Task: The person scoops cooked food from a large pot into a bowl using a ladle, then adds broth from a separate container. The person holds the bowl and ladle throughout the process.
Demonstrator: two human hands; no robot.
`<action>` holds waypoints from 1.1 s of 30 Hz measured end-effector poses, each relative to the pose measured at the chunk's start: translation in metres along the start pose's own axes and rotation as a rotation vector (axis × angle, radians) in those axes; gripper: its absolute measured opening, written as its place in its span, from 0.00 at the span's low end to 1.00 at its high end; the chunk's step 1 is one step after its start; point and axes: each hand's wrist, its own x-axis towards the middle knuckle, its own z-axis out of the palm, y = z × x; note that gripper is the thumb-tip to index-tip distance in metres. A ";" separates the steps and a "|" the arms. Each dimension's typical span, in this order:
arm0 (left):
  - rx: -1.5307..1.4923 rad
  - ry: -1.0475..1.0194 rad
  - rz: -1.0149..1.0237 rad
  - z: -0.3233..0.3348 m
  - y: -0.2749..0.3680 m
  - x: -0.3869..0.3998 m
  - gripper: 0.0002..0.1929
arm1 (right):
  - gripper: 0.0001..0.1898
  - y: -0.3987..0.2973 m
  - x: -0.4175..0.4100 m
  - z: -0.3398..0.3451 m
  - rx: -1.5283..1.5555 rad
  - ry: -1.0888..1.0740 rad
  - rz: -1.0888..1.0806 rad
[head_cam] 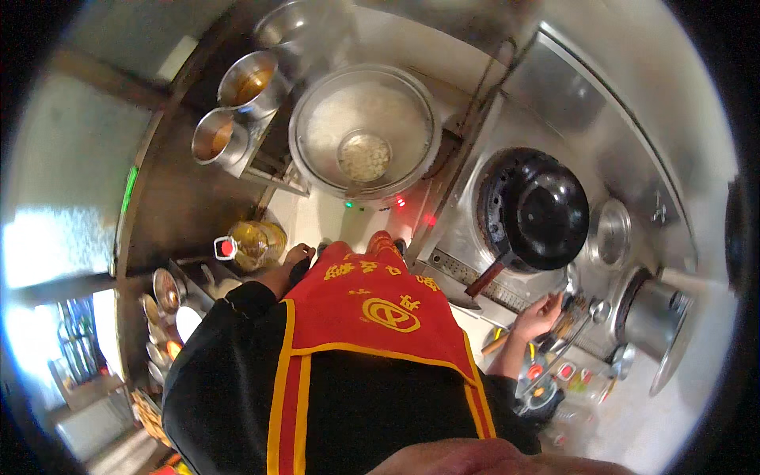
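Observation:
My left hand (299,255) hangs low beside my red apron (380,285), near a plastic jug of yellow oil (255,245). It is small and dark in the picture, and its fingers are unclear. At the right, my right hand (539,316) is over the stove's front edge, fingers curled, beside a metal utensil (571,279) and several other cooking tools. Whether it touches any of them is unclear. A black wok (552,214) with a wooden handle (488,278) sits tilted on the burner, its inside bare and shiny.
Ahead stands a large metal pot (300,142) of cloudy liquid, with a round strainer (364,155) holding pale pieces. Two metal pails (228,98) (205,142) stand left of it. On the right are a metal lid (610,234) and a stockpot (650,314). Bowls (169,291) line the left.

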 end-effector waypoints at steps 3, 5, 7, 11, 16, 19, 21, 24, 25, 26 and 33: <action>0.019 -0.169 0.066 -0.011 -0.022 -0.002 0.27 | 0.16 -0.084 0.015 0.059 0.775 -0.280 -0.039; -0.070 -0.123 0.083 -0.011 -0.040 -0.005 0.27 | 0.14 -0.143 0.004 0.106 0.821 -0.519 -0.275; -0.192 -0.072 0.070 -0.007 -0.058 -0.012 0.27 | 0.11 -0.194 -0.024 0.138 0.538 -0.928 -0.173; -0.461 0.035 0.119 0.006 -0.098 -0.033 0.26 | 0.22 -0.282 -0.114 0.218 0.688 -1.473 0.584; -0.426 0.004 -0.012 0.031 -0.181 -0.043 0.26 | 0.18 -0.317 -0.164 0.307 0.902 -1.420 1.503; 0.024 -0.087 0.114 0.055 -0.242 -0.040 0.22 | 0.15 -0.313 -0.169 0.327 0.826 -1.344 1.319; 0.265 -0.081 0.174 0.079 -0.277 -0.046 0.20 | 0.14 -0.313 -0.157 0.321 0.867 -1.187 1.437; -0.059 -0.171 -0.163 0.110 -0.320 -0.049 0.17 | 0.14 -0.319 -0.118 0.294 0.724 -1.402 1.210; -0.614 -0.240 -0.538 0.124 -0.322 -0.043 0.17 | 0.15 -0.323 -0.102 0.287 0.713 -1.502 1.209; -0.219 -0.153 -0.292 0.134 -0.333 -0.048 0.17 | 0.16 -0.328 -0.089 0.284 0.648 -1.499 1.166; 0.193 0.207 0.146 0.124 -0.316 -0.037 0.17 | 0.04 -0.335 -0.017 0.312 -0.058 -1.672 0.472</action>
